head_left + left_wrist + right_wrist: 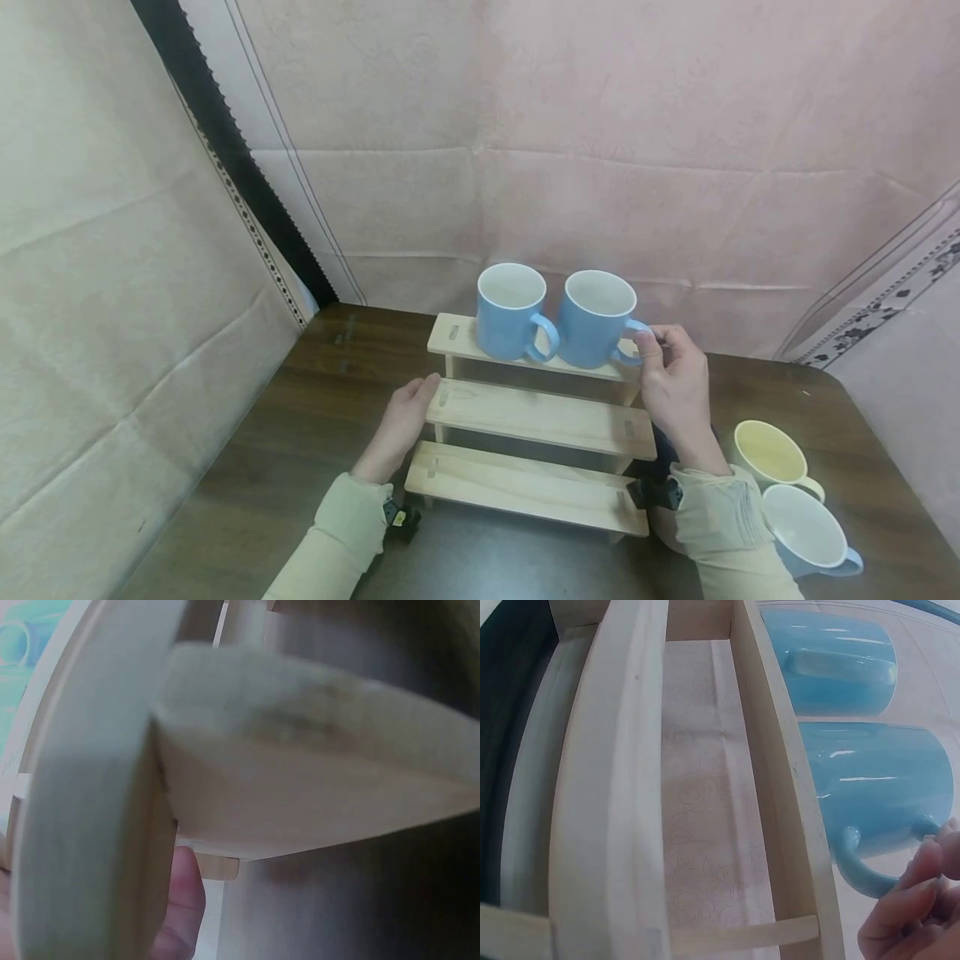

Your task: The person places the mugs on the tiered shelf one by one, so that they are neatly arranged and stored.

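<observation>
Blue mug [596, 319] handle pinched by right hand [677, 385] fingers [651, 343], left hand [401, 425] seemingly flat against wooden rack [536, 417]

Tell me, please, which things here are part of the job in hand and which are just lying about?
In hand: right mug, pinched by the right hand; left mug; rack, touched by the left hand.
Lying about: yellow cup, blue cup.

Head cam looks down; wrist cams v. close on wooden rack [536, 417].

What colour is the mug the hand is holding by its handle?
The mug held by the right hand is light blue, white inside; the head view shows it best.
</observation>
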A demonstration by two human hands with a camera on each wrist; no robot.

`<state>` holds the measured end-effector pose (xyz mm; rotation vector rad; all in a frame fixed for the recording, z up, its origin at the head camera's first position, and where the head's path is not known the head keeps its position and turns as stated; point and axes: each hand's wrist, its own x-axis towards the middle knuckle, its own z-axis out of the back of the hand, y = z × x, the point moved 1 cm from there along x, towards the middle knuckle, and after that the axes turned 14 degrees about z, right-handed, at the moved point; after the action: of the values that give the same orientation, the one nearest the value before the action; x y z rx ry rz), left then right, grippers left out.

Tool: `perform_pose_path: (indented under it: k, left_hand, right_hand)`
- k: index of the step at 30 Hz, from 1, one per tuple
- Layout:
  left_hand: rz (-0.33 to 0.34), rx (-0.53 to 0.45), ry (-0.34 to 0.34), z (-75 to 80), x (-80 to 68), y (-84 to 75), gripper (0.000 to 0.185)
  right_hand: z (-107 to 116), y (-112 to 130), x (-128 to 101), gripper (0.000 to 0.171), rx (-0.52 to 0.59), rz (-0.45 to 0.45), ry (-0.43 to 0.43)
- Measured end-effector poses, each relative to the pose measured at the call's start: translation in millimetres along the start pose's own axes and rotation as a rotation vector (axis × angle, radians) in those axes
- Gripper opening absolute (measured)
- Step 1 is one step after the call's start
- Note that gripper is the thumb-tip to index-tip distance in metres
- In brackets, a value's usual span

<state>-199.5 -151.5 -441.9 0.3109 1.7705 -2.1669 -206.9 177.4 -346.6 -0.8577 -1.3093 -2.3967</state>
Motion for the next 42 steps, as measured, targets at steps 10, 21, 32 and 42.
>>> perform_pose_path:
  k: [10, 21, 32, 42]
  left_hand:
    - [0.013, 0.001, 0.012, -4.0, 2.3, -0.5, 0.052]
    - [0.021, -0.013, 0.016, -3.3, 1.0, -3.0, 0.049]
    - [0.04, -0.019, 0.057, 2.3, 3.1, -4.6, 0.061]
    - [0.059, -0.003, 0.059, -1.0, 2.0, -4.0, 0.062]
  right_hand:
    - [15.8, -0.7, 0.1, 0.034, 0.04, -0.003, 0.07]
    - [72.1, -4.4, -11.7, 0.041, -0.052, -0.057, 0.264]
    - [146.2, -29.2, -48.3, 0.041, -0.214, -0.122, 0.318]
    - [178.1, -58.5, -92.7, 0.05, -0.301, -0.26, 0.304]
